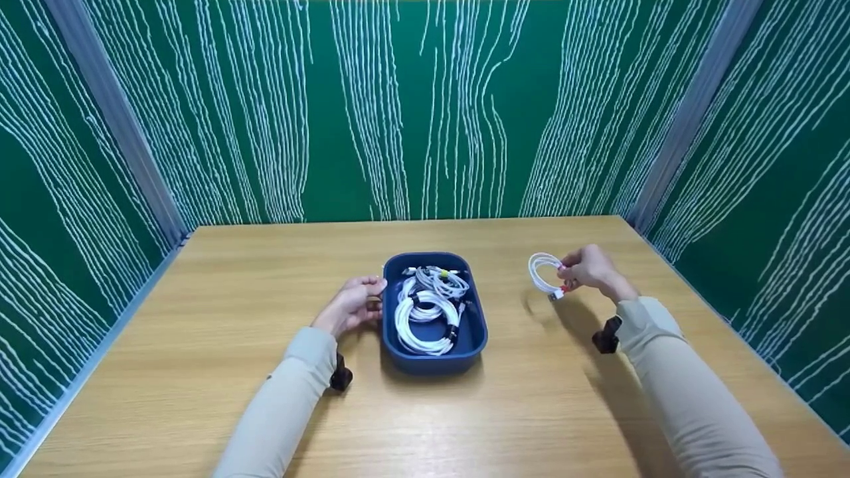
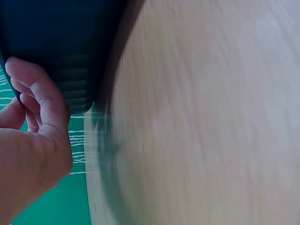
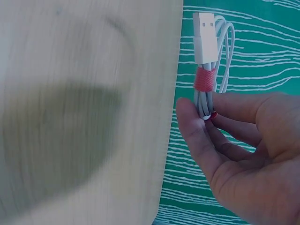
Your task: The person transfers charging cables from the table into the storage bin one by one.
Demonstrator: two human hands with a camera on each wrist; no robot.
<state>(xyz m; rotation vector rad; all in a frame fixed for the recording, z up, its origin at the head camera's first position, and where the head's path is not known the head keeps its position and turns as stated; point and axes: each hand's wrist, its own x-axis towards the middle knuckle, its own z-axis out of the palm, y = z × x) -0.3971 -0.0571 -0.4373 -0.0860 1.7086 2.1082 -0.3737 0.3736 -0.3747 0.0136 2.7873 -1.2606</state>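
Note:
My left hand (image 1: 352, 304) holds the left rim of a dark blue plastic bin (image 1: 435, 366), its fingers curled at the outer wall. Inside the bin lie several coiled white cables (image 1: 425, 318) with black ties, one with a yellow tag (image 1: 445, 273). Off to the right, my right hand (image 1: 590, 269) pinches a coiled white USB cable (image 1: 543, 282) between thumb and fingers, raised over the table. Close up in the right wrist view, its USB plug (image 3: 205, 37) points away from the fingertips, above a red tie (image 3: 205, 79).
The bin stands on a wooden table (image 1: 199, 318). Green panels with white wavy lines (image 1: 412, 133) enclose the back and sides, joined by grey posts (image 1: 684, 126). A black wrist mount (image 1: 340, 375) hangs under the left sleeve, another (image 1: 606, 336) under the right.

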